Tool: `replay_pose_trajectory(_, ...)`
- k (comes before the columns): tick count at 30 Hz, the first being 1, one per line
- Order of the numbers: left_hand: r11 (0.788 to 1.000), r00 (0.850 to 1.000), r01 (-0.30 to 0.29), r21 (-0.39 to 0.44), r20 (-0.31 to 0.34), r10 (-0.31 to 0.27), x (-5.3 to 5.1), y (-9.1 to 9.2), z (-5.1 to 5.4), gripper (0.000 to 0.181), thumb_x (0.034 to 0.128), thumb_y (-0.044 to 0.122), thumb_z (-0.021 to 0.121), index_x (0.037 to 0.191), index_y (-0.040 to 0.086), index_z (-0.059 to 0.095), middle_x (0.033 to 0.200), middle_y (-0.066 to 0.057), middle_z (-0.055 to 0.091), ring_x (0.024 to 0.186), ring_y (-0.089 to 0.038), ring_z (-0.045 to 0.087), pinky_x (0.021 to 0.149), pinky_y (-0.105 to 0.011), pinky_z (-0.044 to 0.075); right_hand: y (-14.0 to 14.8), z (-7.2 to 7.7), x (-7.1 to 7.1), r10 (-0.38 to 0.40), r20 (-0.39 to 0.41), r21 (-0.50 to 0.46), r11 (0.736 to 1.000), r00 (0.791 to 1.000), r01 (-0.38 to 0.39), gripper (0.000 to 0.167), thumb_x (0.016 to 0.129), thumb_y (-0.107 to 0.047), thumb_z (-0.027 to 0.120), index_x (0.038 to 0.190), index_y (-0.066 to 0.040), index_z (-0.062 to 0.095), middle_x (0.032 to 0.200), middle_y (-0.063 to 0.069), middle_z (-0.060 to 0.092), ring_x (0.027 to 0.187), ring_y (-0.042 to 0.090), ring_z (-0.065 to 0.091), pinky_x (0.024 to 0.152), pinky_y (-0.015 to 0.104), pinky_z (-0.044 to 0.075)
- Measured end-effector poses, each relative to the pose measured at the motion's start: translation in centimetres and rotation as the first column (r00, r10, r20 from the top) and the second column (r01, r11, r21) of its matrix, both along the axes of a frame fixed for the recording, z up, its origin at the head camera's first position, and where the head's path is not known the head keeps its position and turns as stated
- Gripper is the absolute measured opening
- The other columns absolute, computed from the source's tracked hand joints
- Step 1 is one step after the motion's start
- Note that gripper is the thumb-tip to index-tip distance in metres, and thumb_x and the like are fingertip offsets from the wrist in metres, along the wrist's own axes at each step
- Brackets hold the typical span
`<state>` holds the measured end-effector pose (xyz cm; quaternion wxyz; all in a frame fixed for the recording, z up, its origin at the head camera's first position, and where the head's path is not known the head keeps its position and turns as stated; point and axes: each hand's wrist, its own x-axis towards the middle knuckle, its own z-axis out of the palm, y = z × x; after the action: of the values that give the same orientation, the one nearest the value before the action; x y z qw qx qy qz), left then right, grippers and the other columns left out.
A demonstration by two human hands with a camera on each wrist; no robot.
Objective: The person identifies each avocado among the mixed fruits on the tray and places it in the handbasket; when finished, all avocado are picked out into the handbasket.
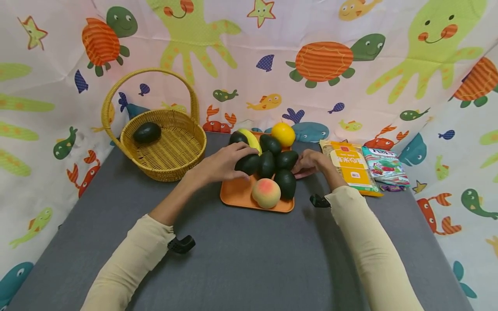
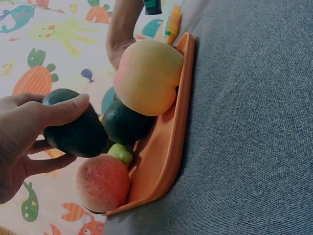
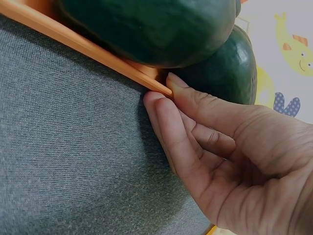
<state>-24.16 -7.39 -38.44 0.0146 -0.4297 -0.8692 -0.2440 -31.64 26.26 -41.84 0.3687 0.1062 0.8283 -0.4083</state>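
My left hand point(image 1: 225, 162) grips a dark green avocado point(image 1: 247, 165) between thumb and fingers, over the left side of an orange tray point(image 1: 238, 198). In the left wrist view that avocado point(image 2: 76, 127) is raised above the fruit beside it. With thumb and fingertips, my right hand point(image 1: 308, 162) pinches the right rim of the tray point(image 3: 139, 78), next to the avocados. On the tray lie several more avocados point(image 1: 266, 164), a peach point(image 1: 266, 193) at the front, a banana point(image 1: 250, 140), and a round yellow-orange fruit point(image 1: 283, 134) at the back.
A yellow wicker basket point(image 1: 175, 173) with a tall handle stands to the left, holding one avocado point(image 1: 148, 132). On the right lie a yellow food packet point(image 1: 352, 166), a teal-and-white packet point(image 1: 385, 166) and a small purple wrapper point(image 1: 393, 188). A printed cloth hangs behind the grey table point(image 1: 241, 259).
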Motion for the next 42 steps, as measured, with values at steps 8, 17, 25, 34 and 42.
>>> replay_pose_trajectory(8, 0.989, 0.991, -0.097, 0.112, -0.084, 0.106, 0.1, 0.0, 0.2, 0.075, 0.0847, 0.034, 0.089, 0.148, 0.012, 0.055, 0.138, -0.017, 0.058, 0.119, -0.033, 0.061, 0.101, -0.05, 0.057, 0.0, 0.2, 0.1, -0.004, 0.004, -0.002, 1.0, 1.0, 0.004, 0.004, 0.092, 0.001, 0.076, 0.095, 0.002, 0.073, 0.081, 0.007, 0.073, 0.073, 0.015, 0.076, 0.078, 0.029, 0.064)
replay_pose_trajectory(17, 0.942, 0.955, -0.244, 0.229, -0.115, 0.275, 0.4, -0.3, 1.0, 0.07, 0.0877, 0.024, 0.085, 0.15, 0.013, 0.054, 0.145, -0.02, 0.056, 0.126, -0.037, 0.058, 0.103, -0.056, 0.055, -0.1, 0.3, 0.2, 0.001, -0.002, 0.004, 1.0, 1.0, -0.001, 0.009, 0.092, 0.001, 0.076, 0.1, 0.003, 0.072, 0.083, 0.007, 0.073, 0.073, 0.015, 0.076, 0.078, 0.029, 0.064)
replay_pose_trajectory(25, 0.926, 0.938, -0.264, 0.27, -0.15, 0.311, 0.4, -0.8, 1.7, 0.065, 0.0875, 0.008, 0.081, 0.148, 0.008, 0.055, 0.144, -0.021, 0.056, 0.132, -0.037, 0.056, 0.111, -0.053, 0.051, -0.2, 0.1, 0.1, -0.011, -0.005, -0.003, 1.0, 1.0, 0.011, 0.01, 0.091, 0.002, 0.076, 0.098, 0.002, 0.07, 0.084, 0.007, 0.073, 0.074, 0.016, 0.075, 0.08, 0.03, 0.064)
replay_pose_trajectory(34, 0.91, 0.92, -0.296, 0.291, -0.168, 0.353, -0.3, -2.4, 3.2, 0.068, 0.0867, 0.007, 0.083, 0.148, 0.005, 0.053, 0.142, -0.024, 0.055, 0.128, -0.042, 0.057, 0.105, -0.057, 0.052, -0.1, 0.3, 0.1, -0.002, 0.004, 0.004, 1.0, 1.0, 0.002, 0.009, 0.091, 0.0, 0.077, 0.098, 0.002, 0.07, 0.081, 0.006, 0.073, 0.073, 0.015, 0.075, 0.078, 0.029, 0.064)
replay_pose_trajectory(42, 0.867, 0.885, -0.395, 0.304, -0.126, 0.448, -1.5, -5.6, 5.2, 0.064, 0.0901, 0.007, 0.078, 0.148, 0.007, 0.05, 0.144, -0.021, 0.055, 0.125, -0.041, 0.058, 0.105, -0.059, 0.052, 0.1, 0.2, 0.1, -0.003, -0.005, -0.001, 1.0, 1.0, 0.003, 0.007, 0.092, 0.0, 0.076, 0.089, -0.001, 0.07, 0.081, 0.006, 0.073, 0.072, 0.015, 0.076, 0.077, 0.028, 0.064)
